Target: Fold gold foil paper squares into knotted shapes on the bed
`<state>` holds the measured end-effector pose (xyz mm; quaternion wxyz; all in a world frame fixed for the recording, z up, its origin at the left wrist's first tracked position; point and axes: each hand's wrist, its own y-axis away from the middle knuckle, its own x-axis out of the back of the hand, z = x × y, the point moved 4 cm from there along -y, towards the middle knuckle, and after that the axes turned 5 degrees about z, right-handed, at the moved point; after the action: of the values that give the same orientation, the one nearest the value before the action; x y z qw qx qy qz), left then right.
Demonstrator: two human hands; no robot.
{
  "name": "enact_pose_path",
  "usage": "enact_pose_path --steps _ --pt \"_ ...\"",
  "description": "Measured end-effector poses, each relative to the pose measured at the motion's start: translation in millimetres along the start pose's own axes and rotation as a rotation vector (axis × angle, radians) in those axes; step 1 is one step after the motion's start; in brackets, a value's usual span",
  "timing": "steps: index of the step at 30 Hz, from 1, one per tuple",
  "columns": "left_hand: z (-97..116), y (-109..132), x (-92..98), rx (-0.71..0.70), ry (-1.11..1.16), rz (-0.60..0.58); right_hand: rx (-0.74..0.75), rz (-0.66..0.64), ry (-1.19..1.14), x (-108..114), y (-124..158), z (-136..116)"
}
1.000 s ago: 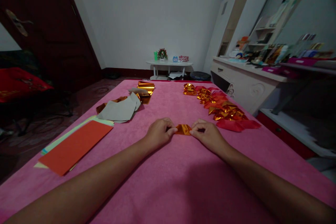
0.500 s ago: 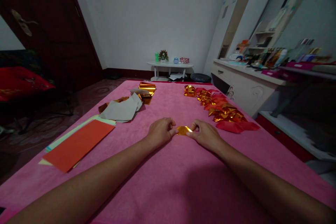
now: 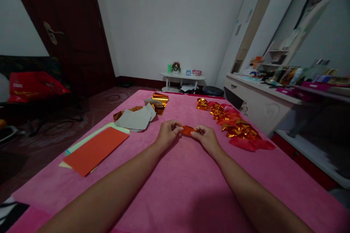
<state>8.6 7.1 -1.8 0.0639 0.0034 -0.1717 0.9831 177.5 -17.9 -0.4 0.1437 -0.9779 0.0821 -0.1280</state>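
Observation:
A small piece of gold foil paper (image 3: pixel 187 130), looking dark orange from here, is stretched between my two hands over the middle of the pink cloth (image 3: pixel 175 189). My left hand (image 3: pixel 168 133) pinches its left end between thumb and fingers. At the right end, my right hand (image 3: pixel 206 137) holds it in the same kind of pinch. Off to the right lie folded gold foil pieces (image 3: pixel 237 129) in a row with folded red pieces (image 3: pixel 250 144).
Left of my hands lie an orange paper sheet (image 3: pixel 98 149) on paler sheets, grey-white paper pieces (image 3: pixel 135 118) and a gold foil roll (image 3: pixel 160 98). Beyond the cloth stands a small white table (image 3: pixel 182 76). A cluttered dresser (image 3: pixel 259 94) is at the right.
The foil piece has gone from bright gold to dark orange as its angle changed. Both hands still hold it. The camera view has shifted, so the surroundings sit further right and lower.

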Motion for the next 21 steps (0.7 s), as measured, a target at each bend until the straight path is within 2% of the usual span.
enact_pose_path --steps 3,6,9,21 --pt "7.1 1.6 1.8 -0.049 0.088 -0.011 0.029 0.025 0.001 0.3 4.1 -3.4" --pt "11.5 5.5 -0.7 -0.07 0.07 -0.066 0.048 0.063 0.011 5.5 7.8 -6.9" --pt "12.8 7.9 -0.5 -0.083 0.063 -0.05 0.057 0.078 0.024 7.6 9.6 -9.9" --pt "7.6 6.9 1.7 0.008 0.083 -0.033 0.048 0.082 0.003 6.4 10.1 -9.9"
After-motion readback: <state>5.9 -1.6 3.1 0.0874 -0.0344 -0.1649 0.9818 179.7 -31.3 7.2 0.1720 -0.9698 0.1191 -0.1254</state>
